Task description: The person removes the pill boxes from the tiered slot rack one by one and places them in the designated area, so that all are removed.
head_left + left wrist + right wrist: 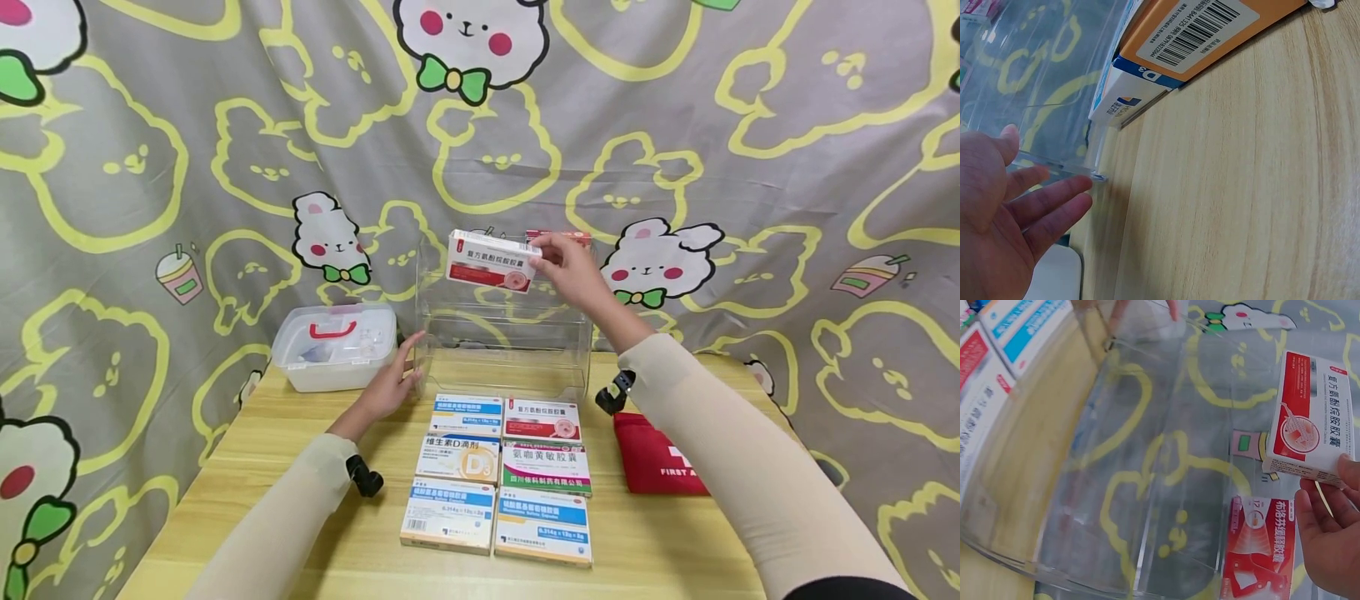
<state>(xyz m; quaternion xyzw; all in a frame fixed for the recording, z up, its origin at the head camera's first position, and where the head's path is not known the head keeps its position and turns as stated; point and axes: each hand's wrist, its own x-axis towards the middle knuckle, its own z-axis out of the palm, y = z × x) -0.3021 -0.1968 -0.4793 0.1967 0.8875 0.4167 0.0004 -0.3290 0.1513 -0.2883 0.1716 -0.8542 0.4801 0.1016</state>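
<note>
A red-and-white medicine box (491, 263) is pinched at its right end by my right hand (572, 271), in front of the upper part of a clear acrylic rack (510, 350). In the right wrist view the thumb and fingers hold that medicine box (1311, 415) by one end. Beside it a red medicine box (1259, 550) sits at the rack's top tier. My left hand (393, 379) is at the rack's left side, fingers extended. The left wrist view shows this hand (1029, 212) with straight, spread fingers right at the rack's edge (1063, 165).
In front of the rack, several medicine boxes (457, 458) lie in two columns on the wooden table (247, 492). A white lidded case with a red handle (335, 346) stands left of the rack. A red first-aid pouch (656, 458) lies at right, partly behind my right sleeve.
</note>
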